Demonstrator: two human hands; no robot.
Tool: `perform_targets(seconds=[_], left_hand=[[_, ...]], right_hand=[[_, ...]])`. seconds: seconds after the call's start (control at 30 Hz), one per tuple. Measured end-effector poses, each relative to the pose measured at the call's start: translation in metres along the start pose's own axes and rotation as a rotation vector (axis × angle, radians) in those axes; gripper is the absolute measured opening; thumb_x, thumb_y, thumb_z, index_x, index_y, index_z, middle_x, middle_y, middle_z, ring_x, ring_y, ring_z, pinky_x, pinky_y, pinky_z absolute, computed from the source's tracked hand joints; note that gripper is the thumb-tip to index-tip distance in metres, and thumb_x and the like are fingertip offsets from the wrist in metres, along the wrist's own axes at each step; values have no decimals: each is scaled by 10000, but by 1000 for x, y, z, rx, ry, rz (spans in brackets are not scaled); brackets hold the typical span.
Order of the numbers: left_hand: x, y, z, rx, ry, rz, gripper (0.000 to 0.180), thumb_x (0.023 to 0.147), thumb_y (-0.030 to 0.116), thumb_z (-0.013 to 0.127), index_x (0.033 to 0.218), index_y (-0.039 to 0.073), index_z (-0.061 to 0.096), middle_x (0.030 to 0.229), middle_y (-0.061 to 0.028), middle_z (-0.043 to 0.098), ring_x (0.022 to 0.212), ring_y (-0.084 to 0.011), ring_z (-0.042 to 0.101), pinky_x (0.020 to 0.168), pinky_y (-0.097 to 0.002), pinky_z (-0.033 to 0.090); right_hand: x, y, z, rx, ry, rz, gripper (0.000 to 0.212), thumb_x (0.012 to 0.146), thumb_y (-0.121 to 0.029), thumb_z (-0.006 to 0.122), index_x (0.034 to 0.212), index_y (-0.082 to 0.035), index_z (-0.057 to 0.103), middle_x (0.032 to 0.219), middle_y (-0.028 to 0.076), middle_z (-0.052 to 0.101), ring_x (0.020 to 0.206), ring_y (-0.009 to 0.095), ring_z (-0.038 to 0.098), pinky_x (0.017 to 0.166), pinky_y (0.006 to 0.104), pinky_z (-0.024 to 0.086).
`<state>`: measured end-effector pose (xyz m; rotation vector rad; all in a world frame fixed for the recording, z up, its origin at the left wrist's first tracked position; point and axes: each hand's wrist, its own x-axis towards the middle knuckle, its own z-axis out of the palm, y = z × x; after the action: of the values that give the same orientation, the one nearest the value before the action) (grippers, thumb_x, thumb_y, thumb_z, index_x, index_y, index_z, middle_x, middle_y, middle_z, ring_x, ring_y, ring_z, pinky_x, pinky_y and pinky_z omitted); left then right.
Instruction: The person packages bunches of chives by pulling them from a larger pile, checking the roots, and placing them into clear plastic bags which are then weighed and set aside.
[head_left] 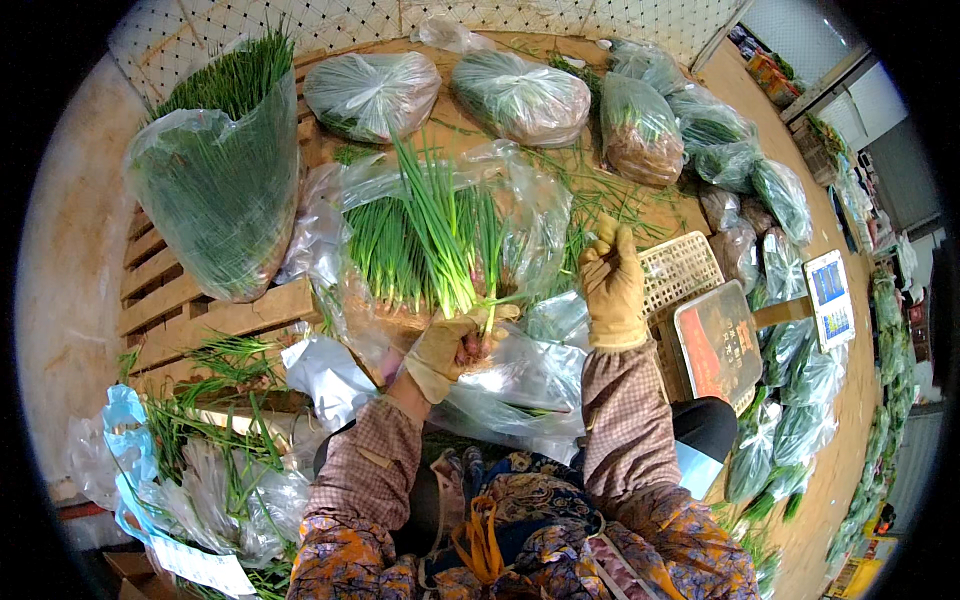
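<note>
My left hand (445,352), in a tan work glove, grips a bunch of green onions (448,250) near the root end, with the long leaves pointing away from me. Behind it, more green onions (378,250) lie in a spread-open clear plastic bag (540,235). To the right, my right hand (612,290), also gloved, is raised apart from the bunch. Its fingers are curled together, and whatever they may hold is too small to make out. Clear plastic (510,400) drapes across the space below my left hand.
Beside my right forearm are a cream plastic basket (682,268), a red-and-grey tin lid (718,345) and a scale display (829,298). Bagged green onions (520,95) line the back and right. A large bag (215,205) stands on a wooden pallet (165,275); loose leaves (225,370) lie at left.
</note>
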<state>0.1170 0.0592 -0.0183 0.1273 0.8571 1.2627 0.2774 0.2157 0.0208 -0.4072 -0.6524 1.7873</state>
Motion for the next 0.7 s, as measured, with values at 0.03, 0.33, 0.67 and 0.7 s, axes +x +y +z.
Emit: perform_targets(seconds=[0.03,0.33,0.67,0.7], left_hand=[[-2,2,3,29,10,-15,184,840,185,537,715,49,545,581,-30,483,508,-100,462,450,-216,398],[35,-41,-30,1709,399,926,485,706,121,557,1164,3,447,1136,-204,493,1014,-319,510,781,-421,437],[14,-19,-31,332,-267,215,479,769,205,651,1168,28,453,1006,-77,552,882,-159,560,727,-265,492],[1,-7,-6,47,-218,-19,386,796,194,624,1121,33,493,930,-57,573,795,-179,586,682,-279,509]], right_hand=[[7,0,-25,-85,5,137,278,847,-212,568,1032,-10,523,858,73,583,777,110,533,700,234,451],[-69,113,1,-867,-228,308,442,791,-274,637,1065,49,511,927,98,590,824,178,553,717,276,453],[-67,71,5,-148,-211,699,501,836,-275,576,1231,-7,423,840,65,581,660,126,545,534,248,470],[-67,66,-2,-142,-256,750,512,835,-280,578,1238,-10,414,845,66,580,667,128,545,535,247,470]])
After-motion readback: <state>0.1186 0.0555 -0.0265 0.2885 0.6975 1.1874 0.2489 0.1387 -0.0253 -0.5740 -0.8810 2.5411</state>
